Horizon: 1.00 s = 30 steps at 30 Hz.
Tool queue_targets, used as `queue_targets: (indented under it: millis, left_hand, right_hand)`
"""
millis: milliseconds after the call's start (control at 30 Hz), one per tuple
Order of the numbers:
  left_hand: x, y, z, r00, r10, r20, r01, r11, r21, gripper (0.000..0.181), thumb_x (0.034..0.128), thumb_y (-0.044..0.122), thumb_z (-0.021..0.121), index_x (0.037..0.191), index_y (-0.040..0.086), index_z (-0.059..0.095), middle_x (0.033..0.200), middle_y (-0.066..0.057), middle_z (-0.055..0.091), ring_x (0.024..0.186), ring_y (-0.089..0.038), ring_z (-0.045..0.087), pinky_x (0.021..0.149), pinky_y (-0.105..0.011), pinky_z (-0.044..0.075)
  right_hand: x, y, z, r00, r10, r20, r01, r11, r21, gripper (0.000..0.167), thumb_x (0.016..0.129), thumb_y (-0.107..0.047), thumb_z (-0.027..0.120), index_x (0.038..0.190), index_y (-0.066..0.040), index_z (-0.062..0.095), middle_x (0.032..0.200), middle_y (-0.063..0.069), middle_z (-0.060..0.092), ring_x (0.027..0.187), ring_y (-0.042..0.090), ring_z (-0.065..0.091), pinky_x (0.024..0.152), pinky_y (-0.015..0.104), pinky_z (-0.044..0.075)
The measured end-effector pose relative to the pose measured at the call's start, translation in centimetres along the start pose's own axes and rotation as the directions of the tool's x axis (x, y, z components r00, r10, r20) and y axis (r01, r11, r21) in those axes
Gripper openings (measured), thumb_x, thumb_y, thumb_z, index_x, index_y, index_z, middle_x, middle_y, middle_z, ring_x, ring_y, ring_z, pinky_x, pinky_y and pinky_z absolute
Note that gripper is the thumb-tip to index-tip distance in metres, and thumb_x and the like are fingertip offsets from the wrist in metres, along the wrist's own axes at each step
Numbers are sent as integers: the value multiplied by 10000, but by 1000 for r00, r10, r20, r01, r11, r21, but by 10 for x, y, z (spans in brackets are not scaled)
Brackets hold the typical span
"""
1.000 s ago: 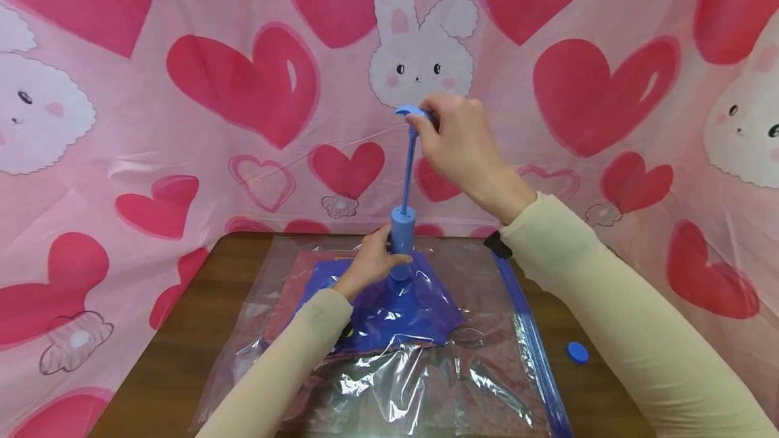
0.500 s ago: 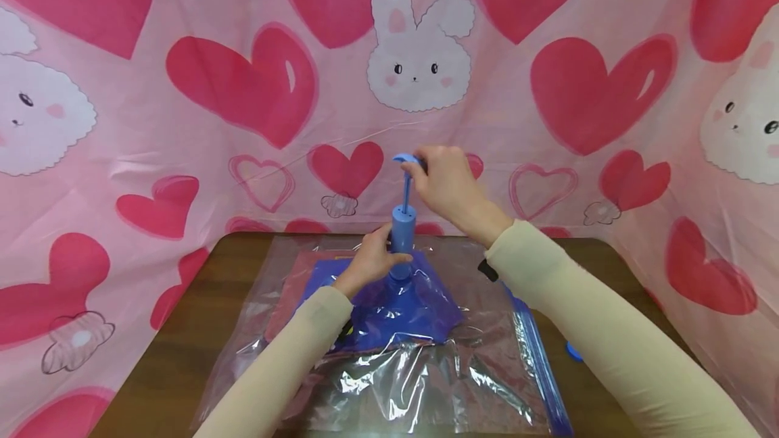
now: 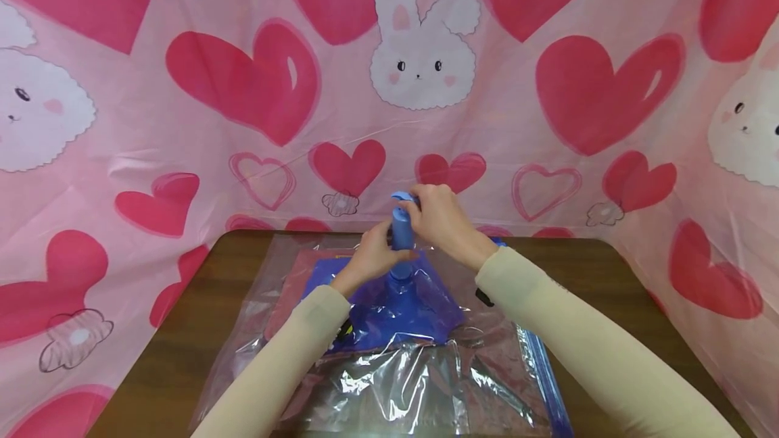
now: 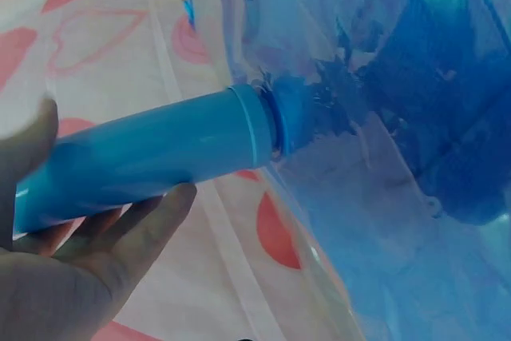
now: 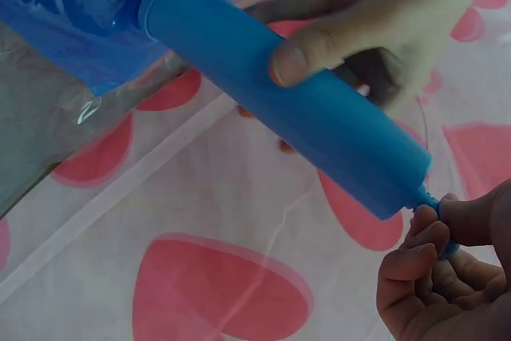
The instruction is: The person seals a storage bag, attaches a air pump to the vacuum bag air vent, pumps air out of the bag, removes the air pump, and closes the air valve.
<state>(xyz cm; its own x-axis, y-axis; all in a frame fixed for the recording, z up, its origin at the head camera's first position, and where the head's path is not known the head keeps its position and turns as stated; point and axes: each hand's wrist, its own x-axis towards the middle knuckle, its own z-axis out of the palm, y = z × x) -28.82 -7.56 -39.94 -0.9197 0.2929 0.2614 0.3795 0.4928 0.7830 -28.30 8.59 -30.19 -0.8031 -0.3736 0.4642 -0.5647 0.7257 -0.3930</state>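
Above the tabletop (image 3: 237,269), left fingers (image 4: 160,221) are gripping the pump (image 3: 402,230) upright while right fingers (image 5: 409,265) are pinching the handle (image 3: 402,196) at its top, straight strokes probably serving best.

White glare streaks the clear bag (image 3: 404,384) in the bright head view, the 2 wrist views dimmer.

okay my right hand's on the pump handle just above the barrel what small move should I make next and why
I'd probably draw the handle up with your right hand: only a short bit of rod shows between handle and barrel, so little downstroke seems left. Your left hand grips the barrel, which should help steady it.
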Motion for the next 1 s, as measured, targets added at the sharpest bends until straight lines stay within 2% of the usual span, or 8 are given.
queue_targets:
  millis: [133, 267, 400, 567, 667, 767, 867, 1000]
  left_hand:
    - [0, 2, 0, 999, 14, -45, -15, 999, -30, 533, 862, 119, 885, 1325, 33, 634, 1266, -167, 708, 1152, -365, 702, 961, -488, 568]
    - [2, 3, 2, 999, -5, -38, 5, 1000, -9, 541, 861, 113, 887, 1332, 34, 633, 1270, -176, 710, 1153, -365, 702, 959, -480, 570]
    - [3, 0, 1, 999, -17, -49, 16, 1000, -23, 524, 846, 110, 899, 1300, 41, 646, 1266, -196, 707, 1151, -389, 700, 948, -498, 573]
    - [0, -3, -4, 998, -29, -55, 27, 999, -42, 531, 857, 119, 893, 1319, 49, 642, 1292, -212, 691, 1173, -419, 684, 950, -544, 564]
    - [0, -3, -4, 999, -22, -48, 19, 999, -47, 539, 865, 111, 887, 1335, 42, 633, 1300, -216, 686, 1178, -421, 680, 954, -550, 561]
    - [0, -3, -3, 999, -13, -45, 11, 999, -53, 532, 857, 97, 891, 1319, 33, 636, 1291, -216, 689, 1166, -422, 686, 952, -542, 564]
    - [0, -2, -1, 999, -14, -33, 13, 999, -43, 519, 853, 98, 894, 1302, 34, 641, 1286, -207, 692, 1161, -417, 689, 952, -536, 565]
    - [1, 2, 0, 999, -14, -34, 14, 1000, -13, 512, 848, 101, 898, 1288, 32, 646, 1263, -198, 705, 1138, -403, 702, 943, -519, 573]
  right_hand:
    - [2, 1, -3, 1000, -9, 5, 9, 1000, 4, 171, 1001, -136, 729, 889, -7, 739, 635, 35, 602, 585, 198, 617, 575, 344, 543]
    - [7, -4, -16, 1000, 1, -14, 0, 999, 32, 184, 988, -128, 743, 849, -8, 735, 585, 27, 539, 526, 200, 538, 526, 344, 452]
    - [23, -22, -46, 998, -6, -65, 10, 998, 65, 189, 997, -140, 741, 871, 1, 746, 603, 53, 551, 519, 216, 502, 493, 341, 390]
    - [47, -53, -93, 982, -48, -182, 64, 995, 79, 184, 1011, -154, 728, 1024, 22, 782, 758, 104, 686, 619, 212, 574, 557, 330, 461]
    - [50, -60, -107, 974, -51, -222, 70, 995, 78, 210, 1025, -172, 708, 1067, 22, 776, 788, 116, 683, 651, 223, 577, 600, 337, 486]
    - [45, -57, -106, 970, -49, -238, 68, 995, 74, 209, 1030, -182, 701, 1068, 11, 770, 766, 106, 652, 646, 230, 558, 599, 340, 490]
    - [37, -48, -95, 969, -59, -239, 75, 995, 60, 199, 1025, -182, 710, 1049, 5, 777, 729, 93, 639, 609, 227, 552, 578, 350, 487]
    - [23, -29, -62, 989, -30, -144, 38, 998, 55, 176, 1013, -166, 726, 993, 1, 777, 670, 67, 611, 560, 215, 539, 537, 349, 476]
